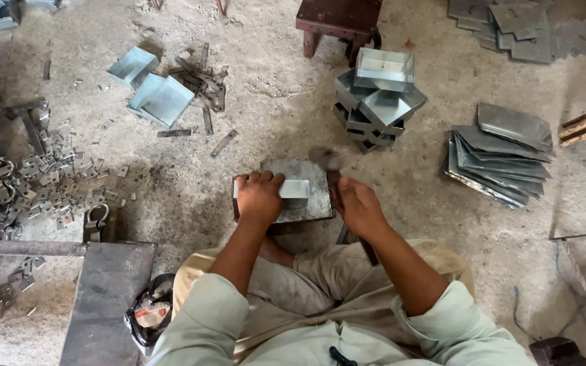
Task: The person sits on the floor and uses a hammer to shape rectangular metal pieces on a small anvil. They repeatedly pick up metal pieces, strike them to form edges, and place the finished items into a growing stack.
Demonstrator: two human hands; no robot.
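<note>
A: Hands first, left to right. Left hand is clamping down on the folded sheet-metal piece, fingers curling over its far edge, pinning it on the steel block.

B: And the right?

A: Right hand is closing round the hammer handle; the head is blurring above the block's far right corner.

B: Which way is the piece running?

A: Long axis is lying left to right across the block's near half, sticking out rightward from under the left hand, so the bare end is sitting between the two hands. Left hand is on it; right hand is just beside that end, not touching.

B: Surroundings?

A: Small brackets are littering the floor far left, finished trays are stacking behind the block, flat blanks are piling at right.
</note>
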